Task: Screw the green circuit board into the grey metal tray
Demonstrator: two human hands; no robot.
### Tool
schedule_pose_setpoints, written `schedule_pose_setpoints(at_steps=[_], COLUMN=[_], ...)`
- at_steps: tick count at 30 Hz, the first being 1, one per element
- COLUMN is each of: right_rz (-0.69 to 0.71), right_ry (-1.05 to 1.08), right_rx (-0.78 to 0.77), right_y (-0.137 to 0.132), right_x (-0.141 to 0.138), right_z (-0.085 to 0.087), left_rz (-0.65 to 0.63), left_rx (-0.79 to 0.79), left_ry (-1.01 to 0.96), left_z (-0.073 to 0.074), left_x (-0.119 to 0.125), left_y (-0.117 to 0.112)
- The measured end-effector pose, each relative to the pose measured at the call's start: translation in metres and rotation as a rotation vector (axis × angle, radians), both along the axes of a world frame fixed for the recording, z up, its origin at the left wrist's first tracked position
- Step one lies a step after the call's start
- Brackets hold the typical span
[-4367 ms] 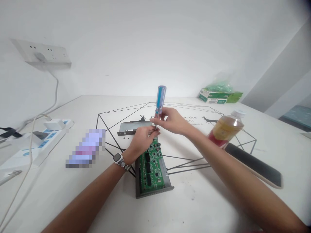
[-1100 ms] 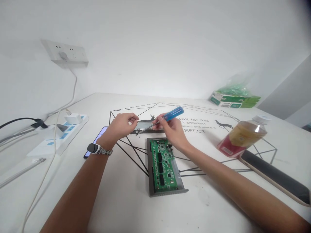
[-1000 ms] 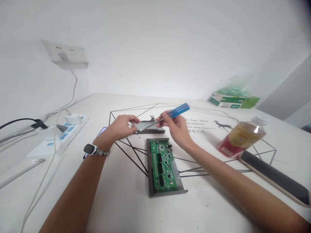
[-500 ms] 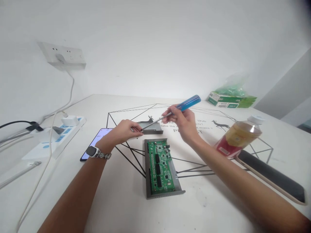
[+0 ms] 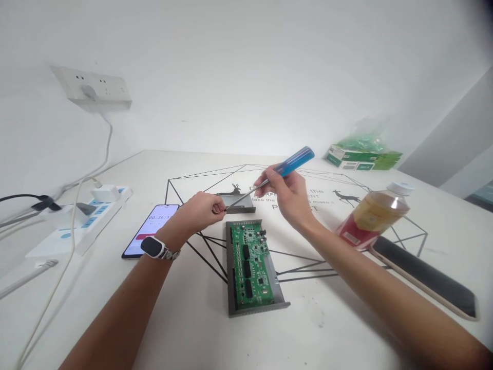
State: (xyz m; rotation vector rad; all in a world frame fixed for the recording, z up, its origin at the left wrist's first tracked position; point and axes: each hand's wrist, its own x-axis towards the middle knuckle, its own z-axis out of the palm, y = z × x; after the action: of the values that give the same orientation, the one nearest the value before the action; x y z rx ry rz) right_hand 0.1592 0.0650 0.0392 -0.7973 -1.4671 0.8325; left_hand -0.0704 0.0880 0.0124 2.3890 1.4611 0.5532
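My right hand [image 5: 287,198] grips a screwdriver [image 5: 296,161] with a clear blue handle, its metal shaft slanting down to the left. At the tip, the fingers of my left hand [image 5: 202,209] are pinched together; whatever is between them is too small to make out. Just behind the tip lies a grey metal cover [image 5: 243,204], partly hidden by my left hand and the shaft. Nearer to me, a green circuit board [image 5: 252,267] sits in a grey metal tray [image 5: 231,288] on the table, touched by neither hand.
A lit phone [image 5: 133,246] with a running timer lies by my left wrist. Further left are a power strip [image 5: 87,241] and cables. On the right stand a drink bottle [image 5: 372,213] and a dark phone [image 5: 427,280]. A green-and-white box [image 5: 354,156] is at the back.
The view has shifted slightly. My left fingers have curled in more around the screwdriver's tip, and my left wrist has turned a little. The right hand keeps its grip on the screwdriver.
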Motion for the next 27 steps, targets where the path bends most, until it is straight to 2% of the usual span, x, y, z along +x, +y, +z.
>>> schedule_pose_setpoints(at_steps=[8, 12, 16, 27], right_rz=[0.025, 0.009, 0.028, 0.04], right_ry=[-0.06, -0.115, -0.163, -0.26], right_rx=[0.034, 0.069, 0.033, 0.01], right_y=[-0.003, -0.006, -0.005, 0.001], right_x=[0.004, 0.004, 0.001, -0.004], right_z=[0.009, 0.014, 0.009, -0.003], left_rz=[-0.054, -0.12, -0.184, -0.222], left_rx=[0.012, 0.011, 0.0, -0.014], left_ry=[-0.002, -0.121, -0.258, -0.166], left_z=[-0.004, -0.004, -0.006, -0.015], left_x=[0.007, 0.013, 0.018, 0.019], left_y=[-0.001, -0.007, -0.009, -0.003])
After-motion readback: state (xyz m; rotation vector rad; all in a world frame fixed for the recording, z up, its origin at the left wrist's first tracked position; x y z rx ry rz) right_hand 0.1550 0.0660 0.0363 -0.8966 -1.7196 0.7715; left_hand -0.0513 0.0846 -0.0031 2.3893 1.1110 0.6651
